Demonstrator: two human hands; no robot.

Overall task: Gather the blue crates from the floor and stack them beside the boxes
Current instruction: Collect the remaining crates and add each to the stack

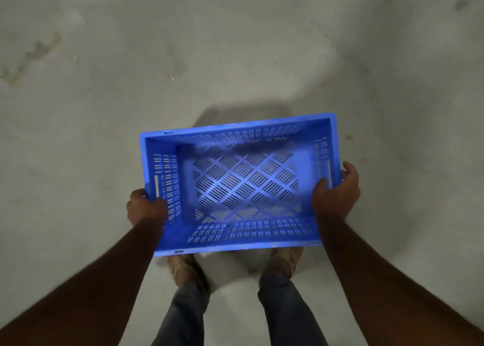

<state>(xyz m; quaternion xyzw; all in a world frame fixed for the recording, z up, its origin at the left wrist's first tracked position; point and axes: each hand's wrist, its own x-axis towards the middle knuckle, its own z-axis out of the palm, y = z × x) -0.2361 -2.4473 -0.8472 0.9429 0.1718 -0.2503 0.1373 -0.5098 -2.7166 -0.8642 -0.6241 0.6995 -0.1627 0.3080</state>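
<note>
Between my two hands, at the centre of the view, I hold one blue crate (239,185), empty and open side up, above the grey floor (104,96). Its long axis runs from 9 o'clock to 3 o'clock, a little tilted, with the 3 o'clock end further from me. My left hand (146,209) grasps the short wall at 9 o'clock, thumb inside, near the handle slot. My right hand (336,191) grasps the short wall at 3 o'clock, fingers curled around the rim. Both hands are equally near to it. My feet in sandals (183,267) show just under the near wall at 6 o'clock. I see no boxes and no other crates, so I judge the carrying is not finished; which way the stack lies I cannot tell.
</note>
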